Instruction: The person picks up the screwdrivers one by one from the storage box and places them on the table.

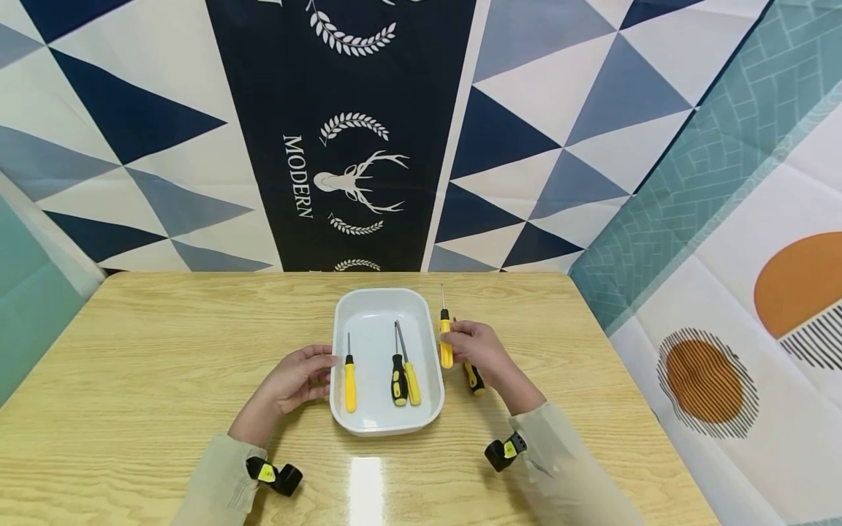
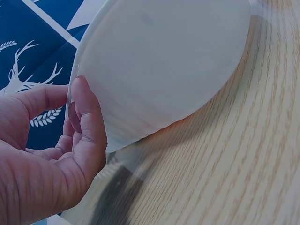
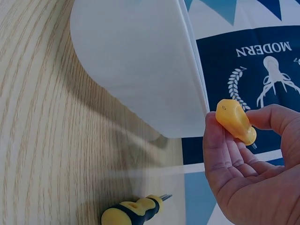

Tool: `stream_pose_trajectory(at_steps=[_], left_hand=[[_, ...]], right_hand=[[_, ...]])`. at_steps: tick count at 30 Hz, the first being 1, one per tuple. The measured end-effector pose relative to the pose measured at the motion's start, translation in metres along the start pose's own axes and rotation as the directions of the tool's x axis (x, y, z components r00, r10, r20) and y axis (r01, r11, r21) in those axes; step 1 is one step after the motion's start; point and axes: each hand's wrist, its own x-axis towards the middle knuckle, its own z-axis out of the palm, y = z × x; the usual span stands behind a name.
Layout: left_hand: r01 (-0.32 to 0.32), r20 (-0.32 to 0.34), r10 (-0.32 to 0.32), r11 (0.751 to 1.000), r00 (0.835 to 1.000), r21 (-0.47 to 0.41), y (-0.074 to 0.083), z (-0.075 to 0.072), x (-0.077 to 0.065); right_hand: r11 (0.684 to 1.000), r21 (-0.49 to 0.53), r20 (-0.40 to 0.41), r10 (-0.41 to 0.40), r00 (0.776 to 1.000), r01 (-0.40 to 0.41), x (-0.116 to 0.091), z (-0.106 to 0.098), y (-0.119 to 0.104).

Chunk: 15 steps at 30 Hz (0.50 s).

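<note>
A white rectangular tray (image 1: 388, 420) with rounded corners stands on the table. My left hand (image 1: 299, 380) pinches its left rim, and the left wrist view shows the fingers (image 2: 91, 122) against the tray's outer wall. Just off the right rim, my right hand (image 1: 479, 347) holds a yellow screwdriver (image 1: 446, 343) by the handle, shaft pointing away from me. Inside the tray lie a yellow screwdriver (image 1: 350, 387) at the left, and a black-and-yellow screwdriver (image 1: 398, 380) beside another yellow one (image 1: 412, 383) towards the right.
Another black-and-yellow screwdriver (image 1: 473, 378) lies on the table right of the tray, partly hidden under my right hand. The wooden table (image 1: 164, 351) reaches back to a patterned cloth wall (image 1: 355, 146). A second patterned cloth (image 1: 756, 292) hangs along the right side.
</note>
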Motion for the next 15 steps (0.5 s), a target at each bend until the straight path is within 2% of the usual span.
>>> stream_pose_trajectory(at_steps=[15], left_hand=[[-0.002, 0.005, 0.002, 1.0, 1.0, -0.01, -0.0018, -0.0017, 0.0016]], right_hand=[[0.999, -0.02, -0.026, 0.042, 0.999, -0.043, 0.0012, -0.003, 0.0047]])
